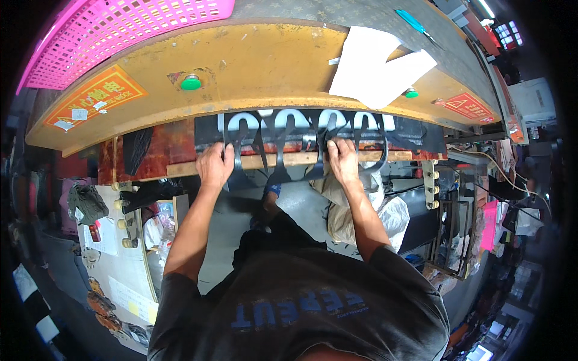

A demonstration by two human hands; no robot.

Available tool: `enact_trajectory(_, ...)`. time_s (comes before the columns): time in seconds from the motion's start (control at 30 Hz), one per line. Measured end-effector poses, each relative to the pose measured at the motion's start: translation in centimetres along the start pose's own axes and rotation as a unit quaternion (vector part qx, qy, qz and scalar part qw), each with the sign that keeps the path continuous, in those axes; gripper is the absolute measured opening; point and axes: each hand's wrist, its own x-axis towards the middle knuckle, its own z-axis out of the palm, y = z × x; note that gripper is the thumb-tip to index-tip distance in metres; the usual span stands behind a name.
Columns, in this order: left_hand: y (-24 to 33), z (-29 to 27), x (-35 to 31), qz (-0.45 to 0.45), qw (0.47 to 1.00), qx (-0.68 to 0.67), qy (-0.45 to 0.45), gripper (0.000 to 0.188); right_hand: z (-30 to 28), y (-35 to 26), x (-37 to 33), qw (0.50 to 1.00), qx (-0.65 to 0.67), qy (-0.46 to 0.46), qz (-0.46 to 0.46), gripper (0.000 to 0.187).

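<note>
A black sheet (239, 182) with large rounded cut-outs stretches between my hands, over the front edge of a bench beneath a yellow machine beam (259, 63). My left hand (215, 166) is closed on the sheet's left edge, thumb toward the middle. Toward its right part, my right hand (344, 161) grips it with bent fingers; the fingertips are partly hidden. Behind the sheet, under the beam, pale arch shapes (291, 118) stand out in a row against dark material. A wooden strip (265, 161) runs along the bench front below the sheet.
Green buttons (191, 82) sit on the beam, beside white paper (367, 69). A pink basket (138, 30) and a turquoise-handled tool (412, 21) lie on top. Whitish sacks (391, 216) rest on the floor at right. Rollers (430, 183) flank the bench; a cluttered table (120, 265) stands left.
</note>
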Motion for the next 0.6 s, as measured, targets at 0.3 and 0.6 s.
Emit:
enact_trajectory(0.3, 3.0, -2.2, -3.8, -0.106, 0.927, -0.359, 0.021, 0.026, 2.9, -12.2, -1.3, 0.993, -0.048, -0.083, -0.072, 0.08)
enact_trajectory(0.6, 4.7, -1.7, -11.8, 0.011, 0.961, -0.277, 0.001, 0.019, 6.3, -16.5, -5.7, 0.975, -0.042, -0.207, -0.072, 0.087)
